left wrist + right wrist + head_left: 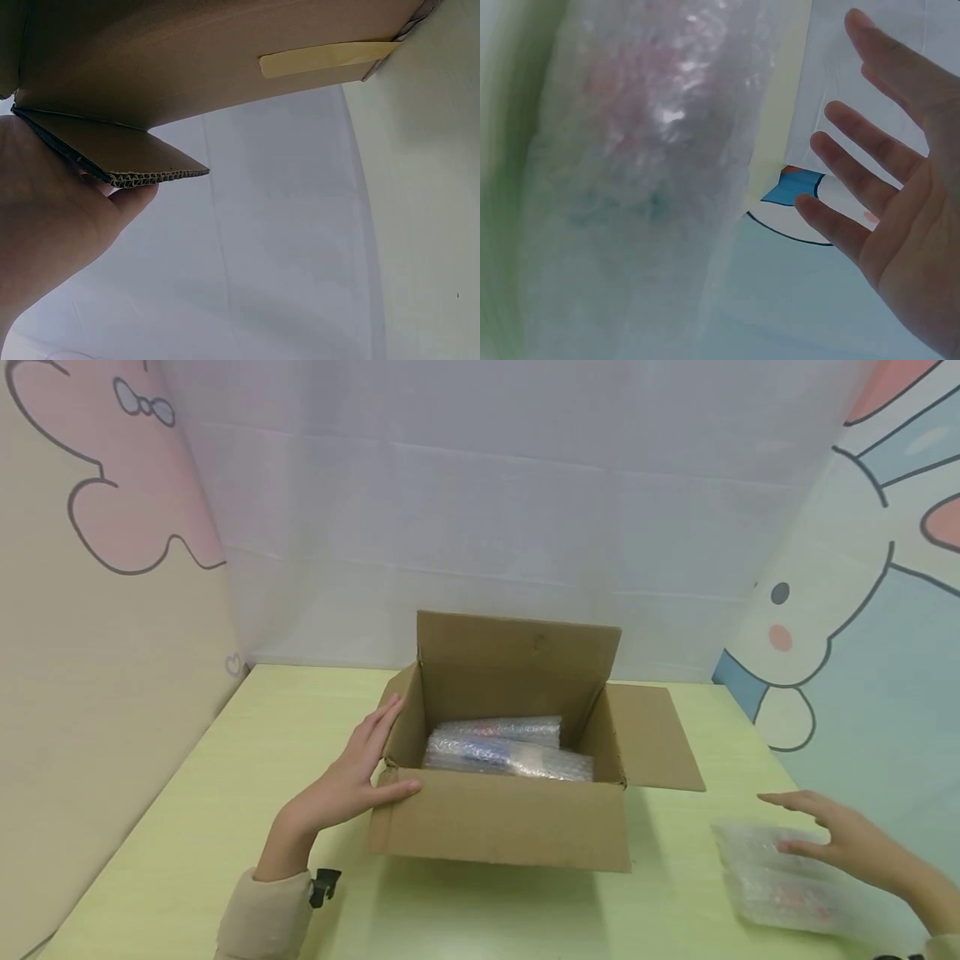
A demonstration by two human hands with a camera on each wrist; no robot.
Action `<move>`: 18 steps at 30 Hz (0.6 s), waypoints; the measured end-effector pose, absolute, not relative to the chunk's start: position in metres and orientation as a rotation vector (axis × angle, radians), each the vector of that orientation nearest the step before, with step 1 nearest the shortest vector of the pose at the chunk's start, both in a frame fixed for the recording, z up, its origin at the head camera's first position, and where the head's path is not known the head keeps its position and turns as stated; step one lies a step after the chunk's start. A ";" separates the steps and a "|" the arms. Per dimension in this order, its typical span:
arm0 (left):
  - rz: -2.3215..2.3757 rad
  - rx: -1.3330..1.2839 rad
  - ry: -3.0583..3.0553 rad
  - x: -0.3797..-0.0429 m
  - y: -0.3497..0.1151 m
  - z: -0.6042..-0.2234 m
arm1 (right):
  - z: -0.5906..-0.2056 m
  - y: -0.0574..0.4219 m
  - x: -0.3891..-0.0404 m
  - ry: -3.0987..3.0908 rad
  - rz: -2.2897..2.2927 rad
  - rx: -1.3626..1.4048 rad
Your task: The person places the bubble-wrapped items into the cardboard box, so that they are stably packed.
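An open cardboard box stands mid-table with bubble-wrapped packages inside, one overlapping another. My left hand rests at the box's left front corner, fingers extended along the left flap and thumb on the front flap. The left wrist view shows that palm beside a corrugated flap. To the right, my right hand is held over more bubble-wrapped packs, its fingers spread and holding nothing. One wrapped pack looms large and blurred near that hand in the right wrist view, with reddish patches showing through.
The box's right flap folds outward over the pale yellow-green table, and its back flap stands up. A white sheet hangs behind. Walls with cartoon drawings flank both sides, including a rabbit.
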State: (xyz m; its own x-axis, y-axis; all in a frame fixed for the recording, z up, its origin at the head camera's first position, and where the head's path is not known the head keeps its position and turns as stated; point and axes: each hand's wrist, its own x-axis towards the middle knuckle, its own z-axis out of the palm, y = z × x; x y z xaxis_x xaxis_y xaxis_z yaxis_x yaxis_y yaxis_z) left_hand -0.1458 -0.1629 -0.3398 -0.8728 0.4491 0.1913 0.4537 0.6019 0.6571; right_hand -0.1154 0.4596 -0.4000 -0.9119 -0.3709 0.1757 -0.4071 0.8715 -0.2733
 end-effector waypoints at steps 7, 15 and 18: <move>-1.155 -0.785 -2.810 -0.145 -0.162 -0.339 | -0.416 0.480 -0.108 -3.111 0.466 0.507; -1.146 -0.774 -2.812 -0.145 -0.162 -0.339 | -0.428 0.488 -0.106 -3.038 0.447 0.582; -1.145 -0.770 -2.815 -0.145 -0.162 -0.339 | -0.430 0.488 -0.107 -3.026 0.368 0.611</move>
State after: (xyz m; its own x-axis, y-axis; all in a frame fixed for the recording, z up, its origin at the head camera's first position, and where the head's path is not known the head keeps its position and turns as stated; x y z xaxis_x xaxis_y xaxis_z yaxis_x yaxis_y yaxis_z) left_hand -0.1454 -0.1621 -0.3392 -0.8794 0.4383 0.1856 0.4434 0.6124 0.6545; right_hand -0.1068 0.4882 -0.4301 -0.9222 -0.3787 0.0783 -0.3865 0.8947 -0.2241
